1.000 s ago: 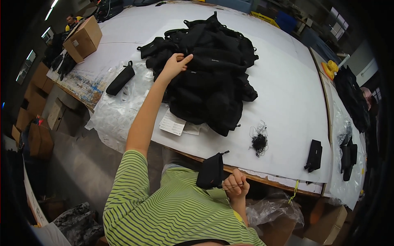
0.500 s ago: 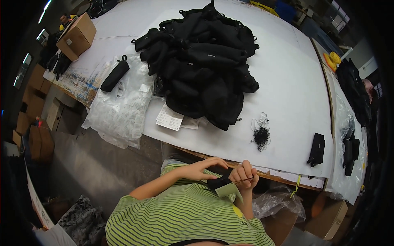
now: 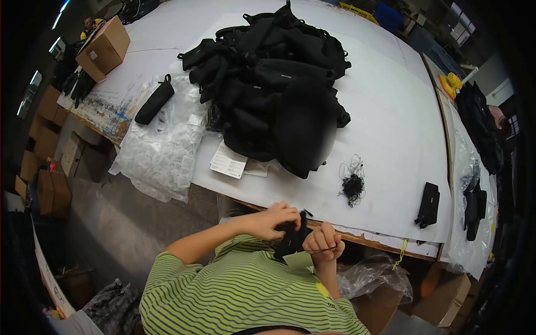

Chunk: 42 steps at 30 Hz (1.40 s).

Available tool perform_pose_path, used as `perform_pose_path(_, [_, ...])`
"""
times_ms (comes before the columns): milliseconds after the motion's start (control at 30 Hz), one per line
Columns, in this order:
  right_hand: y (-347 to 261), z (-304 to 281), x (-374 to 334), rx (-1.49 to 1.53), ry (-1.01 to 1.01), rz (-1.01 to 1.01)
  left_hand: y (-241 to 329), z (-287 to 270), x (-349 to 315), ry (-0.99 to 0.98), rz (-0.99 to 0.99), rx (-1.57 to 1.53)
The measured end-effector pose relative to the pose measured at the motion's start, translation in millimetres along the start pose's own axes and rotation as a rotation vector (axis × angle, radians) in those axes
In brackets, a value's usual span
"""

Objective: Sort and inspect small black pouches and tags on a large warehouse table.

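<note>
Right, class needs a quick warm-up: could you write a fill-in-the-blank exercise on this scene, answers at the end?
1. The pouch held by the left hand is coloured ____.
2. In the picture, the cardboard box on the table stands to the ____ of the big pile.
3. The lone pouch lies on a clear bag made of ____.
4. The person's shirt is patterned with ____.

Missing words: black; left; plastic; stripes.
</note>
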State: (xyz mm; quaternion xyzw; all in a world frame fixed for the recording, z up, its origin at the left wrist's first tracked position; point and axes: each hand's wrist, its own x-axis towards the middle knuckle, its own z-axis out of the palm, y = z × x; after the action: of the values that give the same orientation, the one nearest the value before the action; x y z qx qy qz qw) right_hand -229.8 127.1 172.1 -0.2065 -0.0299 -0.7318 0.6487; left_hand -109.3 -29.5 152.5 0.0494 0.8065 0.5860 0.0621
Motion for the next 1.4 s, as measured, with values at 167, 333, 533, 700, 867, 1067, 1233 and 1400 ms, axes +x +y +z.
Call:
perform_pose_path(167, [-5.2, 0.5, -7.5, -0.004, 0.04, -0.068, -13.2, -13.3, -23.7, 0.052, -0.146, 0.171])
perform_pose_path(333, [-11.4, -3.5, -16.6, 0.022, 0.086, -0.141, -23.7, -14.4, -38.0, 0.098, -0.052, 0.211])
perform_pose_path(533, [-3.9, -8.8, -35.0, -0.814, 0.676, 0.038, -11.1, -14.2, -48.6, 0.344, -0.144, 0.126])
perform_pose_path(700, [17.3, -5.6, -43.2, -1.34, 0.713, 0.443, -21.1, -13.4, -57.4, 0.29, -0.329, -0.161])
perform_pose_path(867, [20.7, -2.5, -44.6, -1.505, 0.614, 0.388, -13.7, -25.7, -66.6, -0.036, -0.622, -0.326])
perform_pose_path(1067, [-40.7, -0.8, -61.8, -1.531, 0.847, 0.291, -27.0, -27.5, -83.5, -0.047, -0.561, -0.16])
perform_pose_path(1233, [-93.4, -3.2, -71.5, -1.587, 1.066, 0.196, 6.0, -35.2, -67.7, 0.187, -0.512, 0.119])
perform_pose_path(1400, [-81.7, -51.7, -43.8, -0.125, 1.036, -0.633, 36.1, -18.1, -46.7, 0.058, -0.454, -0.017])
